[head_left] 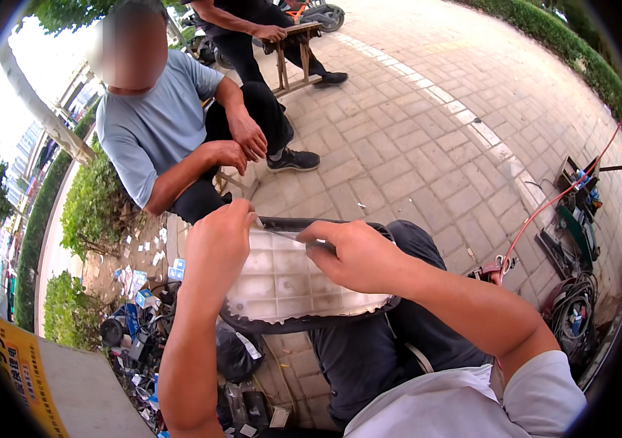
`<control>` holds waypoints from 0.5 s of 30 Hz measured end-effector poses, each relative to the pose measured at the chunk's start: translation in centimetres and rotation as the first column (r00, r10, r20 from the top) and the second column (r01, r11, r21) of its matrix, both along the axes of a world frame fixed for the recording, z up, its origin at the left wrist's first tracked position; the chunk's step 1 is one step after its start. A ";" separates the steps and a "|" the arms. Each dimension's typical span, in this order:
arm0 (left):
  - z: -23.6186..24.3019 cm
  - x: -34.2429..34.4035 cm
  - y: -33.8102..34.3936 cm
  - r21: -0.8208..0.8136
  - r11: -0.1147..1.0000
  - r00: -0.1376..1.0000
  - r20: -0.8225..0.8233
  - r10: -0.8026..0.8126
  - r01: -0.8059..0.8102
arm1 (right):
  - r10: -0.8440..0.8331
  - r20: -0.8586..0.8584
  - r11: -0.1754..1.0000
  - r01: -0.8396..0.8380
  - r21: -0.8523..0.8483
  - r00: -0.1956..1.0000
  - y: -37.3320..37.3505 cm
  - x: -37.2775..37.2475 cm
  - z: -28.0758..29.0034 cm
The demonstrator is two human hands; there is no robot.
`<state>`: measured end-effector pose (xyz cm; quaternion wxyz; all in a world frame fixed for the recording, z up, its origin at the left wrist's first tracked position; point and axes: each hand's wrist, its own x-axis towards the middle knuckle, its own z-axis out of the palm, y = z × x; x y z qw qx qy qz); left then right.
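A vehicle seat lies upside down across my lap, its pale ribbed plastic base (281, 274) facing up and its black cover (303, 321) folded round the rim. My left hand (219, 244) is closed in a pinch at the far left edge of the seat. Whether it grips the cover's edge or a small piece there is hard to make out. Over the middle of the base, the fingers of my right hand (358, 252) are curled round a thin grey tool (322, 245). A slender line runs from it toward my left fingertips.
A person in a light blue shirt (157, 109) sits just beyond the seat at left. Another person's hand (271, 33) rests on a wooden stool (292, 55) behind. Assorted scraps (147, 321) and a black bag (238, 354) lie at left. Tools (577, 226), a red hose (544, 212) and coiled cables (573, 314) are at right.
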<state>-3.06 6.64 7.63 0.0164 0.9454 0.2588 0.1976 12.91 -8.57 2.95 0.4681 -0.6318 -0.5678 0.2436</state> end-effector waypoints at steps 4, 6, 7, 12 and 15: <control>0.0 0.1 -0.1 -0.002 1.000 1.000 -0.004 0.012 -0.012 | 0.022 -0.025 1.000 -0.023 -0.017 0.999 -0.4 0.7 0.0; 0.0 0.3 0.0 -0.018 1.000 1.000 0.007 -0.001 0.001 | 0.029 -0.009 0.998 -0.029 -0.055 1.000 -0.6 0.8 0.2; -0.1 0.4 0.0 -0.018 1.000 1.000 -0.001 0.001 -0.001 | 0.031 0.000 0.998 -0.031 -0.061 1.000 -0.4 0.7 0.1; 0.0 0.2 0.1 -0.003 1.000 1.000 -0.006 -0.002 0.002 | 0.041 0.063 0.998 -0.037 -0.060 0.997 0.5 0.9 0.7; 0.0 0.4 0.0 0.011 1.000 1.000 -0.002 -0.014 0.014 | 0.050 0.138 0.991 -0.032 -0.129 0.989 0.5 1.1 1.9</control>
